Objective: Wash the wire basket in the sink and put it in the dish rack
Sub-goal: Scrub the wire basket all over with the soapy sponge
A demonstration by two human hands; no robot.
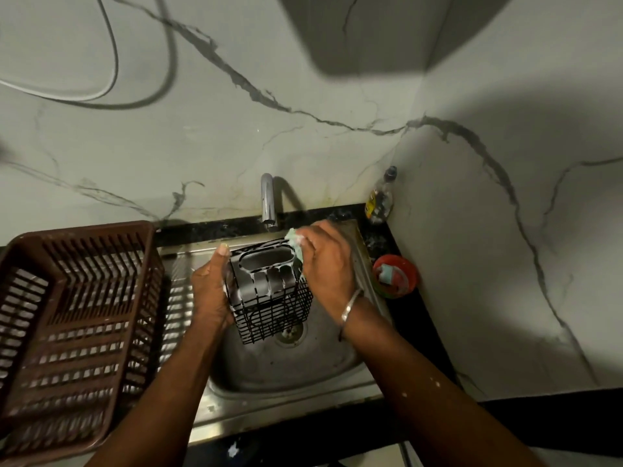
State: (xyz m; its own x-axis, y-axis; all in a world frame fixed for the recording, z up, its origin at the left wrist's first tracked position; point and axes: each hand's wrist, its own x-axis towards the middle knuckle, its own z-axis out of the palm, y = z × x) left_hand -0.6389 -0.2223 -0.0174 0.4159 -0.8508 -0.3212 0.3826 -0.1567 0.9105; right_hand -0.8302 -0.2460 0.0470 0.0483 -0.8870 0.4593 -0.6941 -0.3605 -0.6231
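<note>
Left hand (210, 291) holds wire basket (273, 299), bottle label (373, 204) blurred

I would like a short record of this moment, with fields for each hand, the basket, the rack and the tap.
left hand: grips the wire basket by its side
right hand: holds a green sponge against the basket's upper corner
wire basket: black, tilted, soapy, held above the sink
dish rack: brown, left of the sink, basket not in it
tap: no water stream visible
stage: scrubbing
</note>
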